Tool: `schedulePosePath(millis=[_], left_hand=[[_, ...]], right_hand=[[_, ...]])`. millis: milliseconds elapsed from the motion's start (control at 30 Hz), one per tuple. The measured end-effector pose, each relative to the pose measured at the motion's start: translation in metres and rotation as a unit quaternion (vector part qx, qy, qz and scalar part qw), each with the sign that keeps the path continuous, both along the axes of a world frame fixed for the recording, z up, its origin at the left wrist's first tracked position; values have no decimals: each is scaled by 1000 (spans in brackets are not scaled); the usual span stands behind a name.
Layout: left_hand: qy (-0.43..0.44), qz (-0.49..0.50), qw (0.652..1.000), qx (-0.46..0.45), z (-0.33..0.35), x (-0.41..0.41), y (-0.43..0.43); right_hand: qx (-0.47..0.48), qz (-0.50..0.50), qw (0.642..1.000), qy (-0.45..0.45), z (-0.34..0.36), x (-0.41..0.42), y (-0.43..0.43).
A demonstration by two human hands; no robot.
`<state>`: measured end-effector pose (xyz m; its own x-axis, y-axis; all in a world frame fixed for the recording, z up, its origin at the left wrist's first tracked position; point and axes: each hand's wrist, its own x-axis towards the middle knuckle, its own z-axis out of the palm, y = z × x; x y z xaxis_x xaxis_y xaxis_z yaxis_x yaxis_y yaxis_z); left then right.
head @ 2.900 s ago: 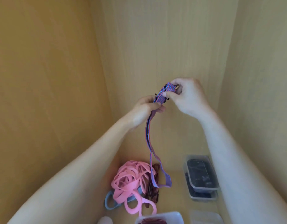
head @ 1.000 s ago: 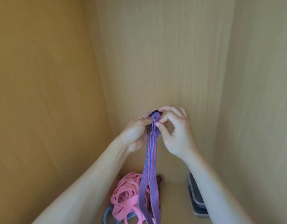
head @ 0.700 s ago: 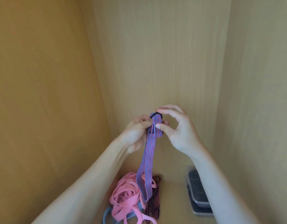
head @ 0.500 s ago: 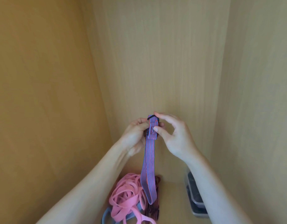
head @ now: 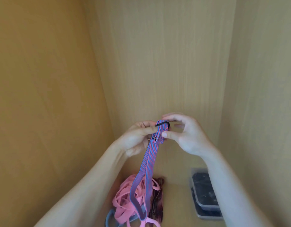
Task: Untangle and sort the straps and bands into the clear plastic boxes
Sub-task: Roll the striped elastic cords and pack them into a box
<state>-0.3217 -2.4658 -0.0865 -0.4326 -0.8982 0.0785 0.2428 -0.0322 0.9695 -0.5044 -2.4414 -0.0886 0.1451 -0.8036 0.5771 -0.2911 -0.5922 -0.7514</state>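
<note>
Nearest, at the bottom edge, a smooth grey-blue rubbery band curls out from under a tangled heap of flat pink bands, glossy and looped over one another. Just right of the heap lies a dark red ribbed strap, folded in narrow lengths on the pale wooden shelf floor. Farther right, two rectangular clear plastic boxes sit stacked, with round corners and dark contents; the right forearm partly covers them.

Above the heap hangs the task's thing, a woven elastic strap with fine blue and pink lengthwise stripes, doubled into a long loop whose bottom dangles in front of the pink bands. Its top is bunched around a black wire hook. The left hand pinches the strap just under the hook between thumb and forefinger. The right hand nips the folded end with thumb and fingertip, other fingers curled loosely.

Behind, straight-grained wood panels form the cabinet's walls.
</note>
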Motion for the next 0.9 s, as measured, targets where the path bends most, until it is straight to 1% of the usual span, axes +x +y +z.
schedulePosePath(millis=[67, 167, 267, 433, 600, 767, 900], left_hand=[[18, -16, 1000, -4, -2, 0, 1], [42, -43, 998, -6, -4, 0, 3], [51, -19, 999, -7, -3, -3, 5], [64, 25, 998, -2, 0, -9, 11], [76, 57, 995, 14, -4, -8, 13], [68, 95, 993, 26, -10, -8, 11], [60, 93, 993, 33, -16, -5, 11]], right_hand=[[8, 5, 1000, -19, 1, -3, 1], [40, 24, 996, -74, 0, -6, 0], [59, 46, 992, -101, -1, -8, -3], [68, 76, 990, -100, 2, -5, 2], [74, 75, 990, -94, -2, 2, 2], [62, 41, 995, -60, -10, 10, -1], [57, 17, 996, -59, -14, 15, -2]])
